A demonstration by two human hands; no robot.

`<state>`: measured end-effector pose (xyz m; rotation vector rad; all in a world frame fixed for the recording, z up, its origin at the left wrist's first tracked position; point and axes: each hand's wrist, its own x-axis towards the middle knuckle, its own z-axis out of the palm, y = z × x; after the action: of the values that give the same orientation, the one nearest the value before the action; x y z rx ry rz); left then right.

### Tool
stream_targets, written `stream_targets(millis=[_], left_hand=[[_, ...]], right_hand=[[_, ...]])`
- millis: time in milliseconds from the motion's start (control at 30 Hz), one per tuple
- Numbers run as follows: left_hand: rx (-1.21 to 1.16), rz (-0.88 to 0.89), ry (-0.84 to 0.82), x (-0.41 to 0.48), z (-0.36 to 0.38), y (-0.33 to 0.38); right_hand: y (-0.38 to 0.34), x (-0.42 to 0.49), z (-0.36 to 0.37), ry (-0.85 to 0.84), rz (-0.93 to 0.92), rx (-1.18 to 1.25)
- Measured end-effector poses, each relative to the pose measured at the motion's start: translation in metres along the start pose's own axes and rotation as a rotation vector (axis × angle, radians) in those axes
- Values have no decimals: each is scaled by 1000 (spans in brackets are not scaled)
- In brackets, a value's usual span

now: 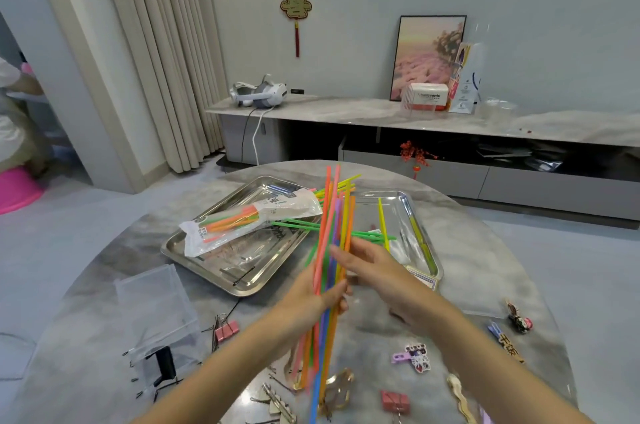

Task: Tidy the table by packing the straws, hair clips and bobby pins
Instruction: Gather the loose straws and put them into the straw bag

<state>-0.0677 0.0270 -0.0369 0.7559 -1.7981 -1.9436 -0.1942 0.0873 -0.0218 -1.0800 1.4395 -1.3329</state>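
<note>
On the wall ornament [296, 4] the character 喜 can be read; a box [426, 101] far beyond the fingers bears lettering ending in "sonic" — the rest is blurred. The straws [333, 215] are gripped as a bundle by the curled fingers of the left hand [320, 299] and rise steeply above them. The right hand [377, 271] is laid against the bundle just above — fingers straight, together. Hair clips [414, 357] lie on the table [485, 250], nearer than the fingers.

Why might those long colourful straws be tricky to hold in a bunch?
Probably light: the left hand holds many straws at once. They look smooth and thin, so some may slide; their tops fan apart. Loose ones would likely roll.
</note>
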Motion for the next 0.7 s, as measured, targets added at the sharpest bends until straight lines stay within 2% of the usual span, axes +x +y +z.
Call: stream_targets(millis=[167,267,400,500,700], left_hand=[[102,269,112,34,26,22],[86,377,109,53,38,38],[198,575,163,76,45,45],[232,608,182,85,46,28],[231,591,252,87,35,-10]], right_hand=[[-24,15,-14,137,-98,-140],[-44,19,-23,187,-204,-79],[-54,20,-36,230,-308,-41],[-41,20,-40,255,-304,-23],[-5,34,-32,210,-179,-78]])
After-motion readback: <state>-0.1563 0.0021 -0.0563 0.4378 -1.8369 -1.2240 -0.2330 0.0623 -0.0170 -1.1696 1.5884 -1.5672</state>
